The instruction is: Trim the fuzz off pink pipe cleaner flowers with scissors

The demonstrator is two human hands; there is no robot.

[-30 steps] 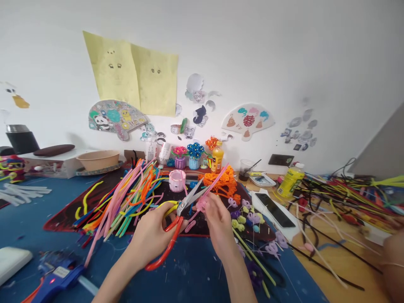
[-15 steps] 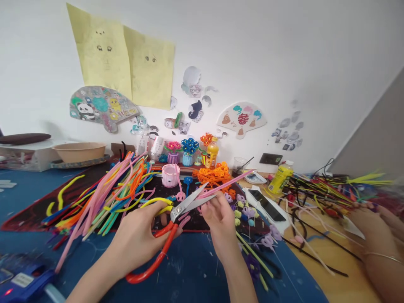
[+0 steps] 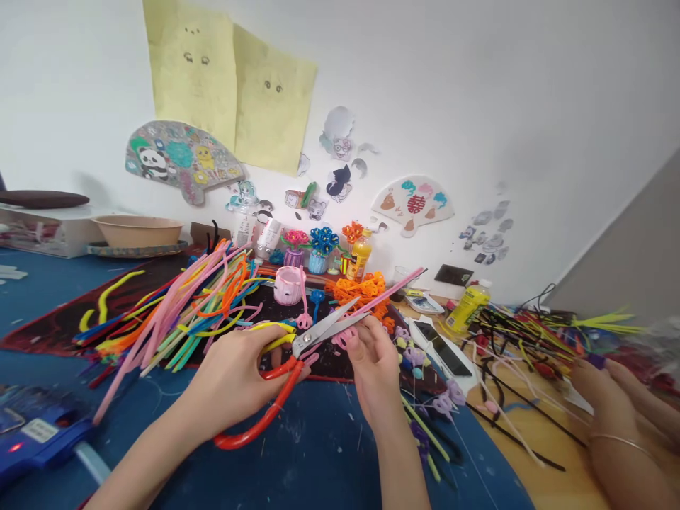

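Observation:
My left hand point(image 3: 234, 379) grips red-handled scissors point(image 3: 297, 361), whose blades are slightly parted and point up to the right. My right hand point(image 3: 375, 365) pinches a pink pipe cleaner point(image 3: 390, 292), bent into a small curl at my fingers, with its long end slanting up to the right. The scissor blades meet the pink pipe cleaner just beside my right fingers. Both hands hover over the black mat point(image 3: 58, 329) on a blue table cover point(image 3: 319, 453).
A heap of coloured pipe cleaners point(image 3: 185, 304) lies left of my hands. A blue glue gun point(image 3: 32, 439) is at lower left. A pink cup point(image 3: 290, 285), orange shapes point(image 3: 361, 289), a phone point(image 3: 443, 347) and a yellow bottle point(image 3: 465, 308) are beyond. Another person's hand point(image 3: 619, 397) rests at right.
The view has swung a little right and down. My hands stay together with the scissors at the pink pipe cleaner; the other person's hand has come in at the right.

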